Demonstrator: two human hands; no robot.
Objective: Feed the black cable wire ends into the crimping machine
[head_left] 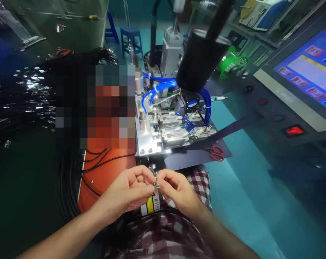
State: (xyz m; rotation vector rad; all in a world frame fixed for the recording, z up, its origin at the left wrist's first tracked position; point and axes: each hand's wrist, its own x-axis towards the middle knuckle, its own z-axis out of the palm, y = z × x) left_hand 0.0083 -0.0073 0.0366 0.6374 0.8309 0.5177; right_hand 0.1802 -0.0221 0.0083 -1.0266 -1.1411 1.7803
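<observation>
Close in front of my body, my left hand (137, 189) and my right hand (177, 189) meet at their fingertips. Between them show thin green and yellow wires (156, 186), very small in view. Thumb and index finger of each hand are pinched on these wires; the ends are hidden by the fingers. Just under the hands is a metal part with a yellow and white label (152, 204). Past my fingertips stands a machine with metal clamps and pneumatic cylinders (176, 138), fed by blue air tubes (163, 85).
Left lies an orange surface (108, 163) crossed by black cables (94, 167), with a large cable bundle (64, 180) hanging beside it. Red-handled scissors (217, 154) rest on the dark plate to the right. A touch screen panel (295, 97) stands at right, near a green spool (233, 63).
</observation>
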